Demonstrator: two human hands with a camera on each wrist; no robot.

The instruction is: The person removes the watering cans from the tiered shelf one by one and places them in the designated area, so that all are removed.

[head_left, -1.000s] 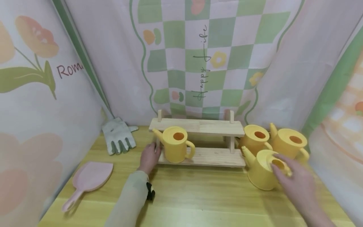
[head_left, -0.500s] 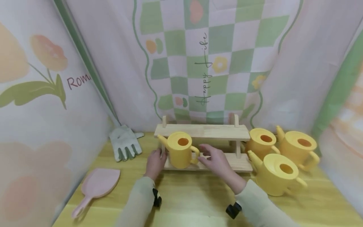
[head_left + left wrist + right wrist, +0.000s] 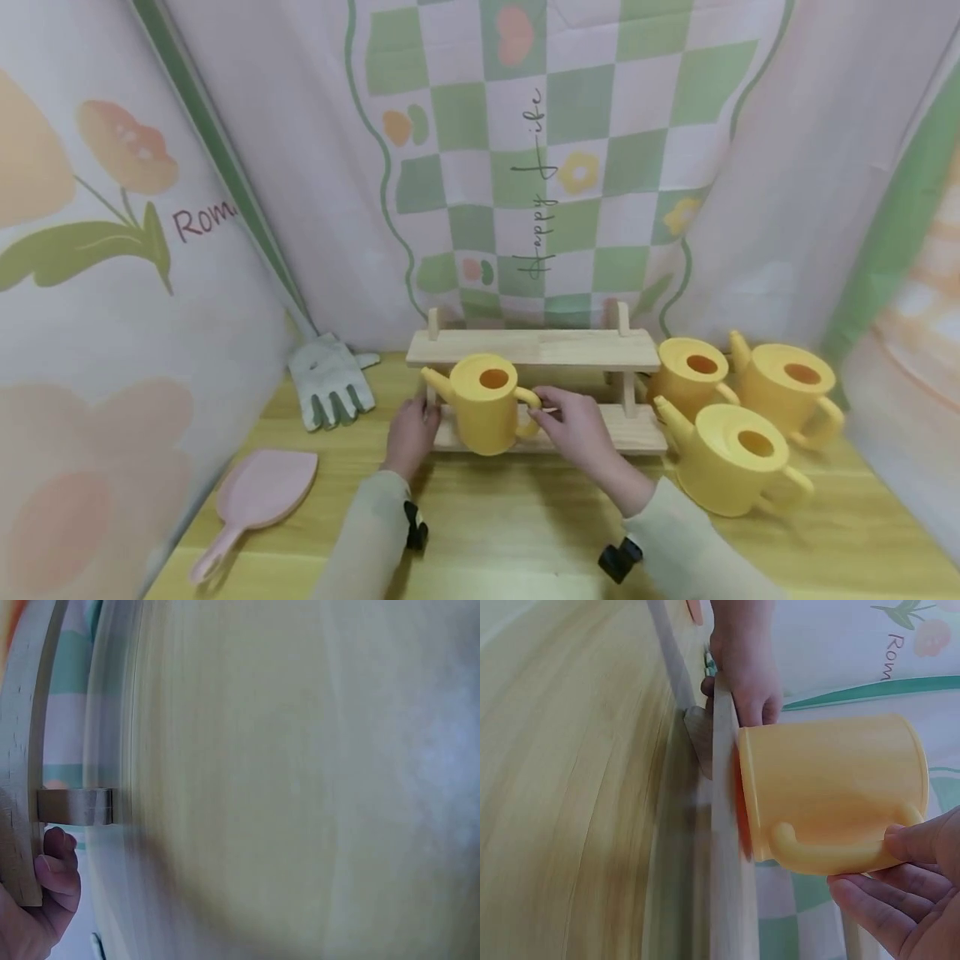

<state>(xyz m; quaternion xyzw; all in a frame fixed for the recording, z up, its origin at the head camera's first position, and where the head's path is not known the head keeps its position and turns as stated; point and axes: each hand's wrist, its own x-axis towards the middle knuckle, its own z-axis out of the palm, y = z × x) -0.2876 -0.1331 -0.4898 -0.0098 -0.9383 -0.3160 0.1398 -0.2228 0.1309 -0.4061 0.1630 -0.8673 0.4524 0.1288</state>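
Note:
A yellow watering can (image 3: pixel 486 412) is on the lower board of a two-tier wooden shelf (image 3: pixel 532 348), its spout toward the left. My right hand (image 3: pixel 577 427) pinches the can's handle between thumb and fingers. In the right wrist view the same can (image 3: pixel 832 787) shows its base at the board, with the handle between the thumb and fingertips of my right hand (image 3: pixel 907 892). My left hand (image 3: pixel 411 437) grips the left end of the lower board. From the left wrist, the fingers of that hand (image 3: pixel 54 889) curl around the board's end (image 3: pixel 19 795).
Right of the shelf stand three more yellow watering cans (image 3: pixel 731 458) on the wooden table (image 3: pixel 510 533). A grey-white work glove (image 3: pixel 330 379) and a pink dustpan (image 3: pixel 262 492) lie on the left. Patterned curtains (image 3: pixel 577 125) enclose the back and sides.
My right hand has left a watering can on the right, moved left and taken the shelf can's handle. That can has shifted slightly right and forward. My left hand stays at the shelf's end.

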